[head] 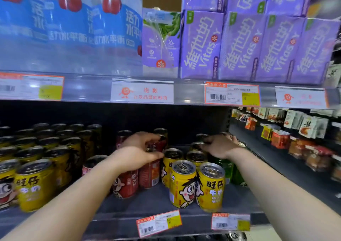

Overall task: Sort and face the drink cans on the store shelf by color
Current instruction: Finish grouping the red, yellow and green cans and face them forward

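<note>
Left hand [137, 151] grip curls round a red can's [149, 172] top, mid-shelf [147, 200]; right hand [219, 146] w/ bent fingers over yellow cans [196, 156], hold unclear. Glossy metal cylinders, ring-pull lids.

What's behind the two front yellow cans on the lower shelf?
Behind the two front yellow cartoon-face cans stand more yellow cans, lids showing. Further back, the right hand covers can tops. A green can is beside them. The rearmost row is too dark to identify.
</note>
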